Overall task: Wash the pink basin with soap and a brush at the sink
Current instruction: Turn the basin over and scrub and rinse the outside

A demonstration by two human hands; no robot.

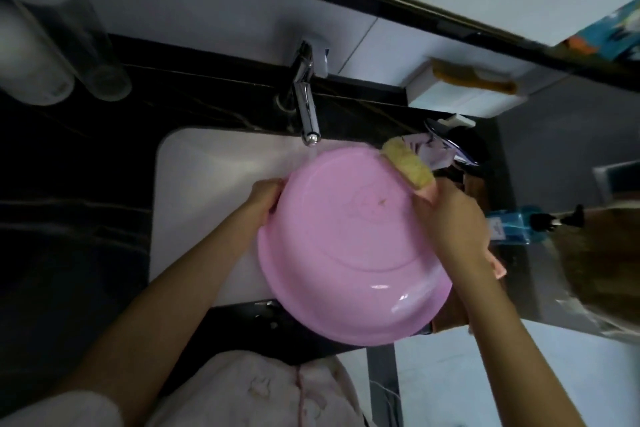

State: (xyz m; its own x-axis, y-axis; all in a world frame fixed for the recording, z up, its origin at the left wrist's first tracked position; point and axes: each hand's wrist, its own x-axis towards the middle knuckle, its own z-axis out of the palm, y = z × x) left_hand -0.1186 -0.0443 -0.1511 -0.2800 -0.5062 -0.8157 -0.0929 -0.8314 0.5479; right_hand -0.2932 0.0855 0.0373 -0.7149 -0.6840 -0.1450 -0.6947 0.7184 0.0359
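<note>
The pink basin (346,253) is held bottom-up and tilted over the white sink (207,191). My left hand (265,196) grips its left rim. My right hand (453,215) holds a pink-handled brush (410,166) whose yellowish bristles lie against the basin's upper right edge. Water runs from the chrome tap (306,104) onto the basin's top rim.
A blue soap pump bottle (519,224) lies on the counter to the right. Packets and a white block sit behind the brush. A white box with a wooden brush (474,78) stands at the back right. Two clear cups (86,76) stand at the back left on the black counter.
</note>
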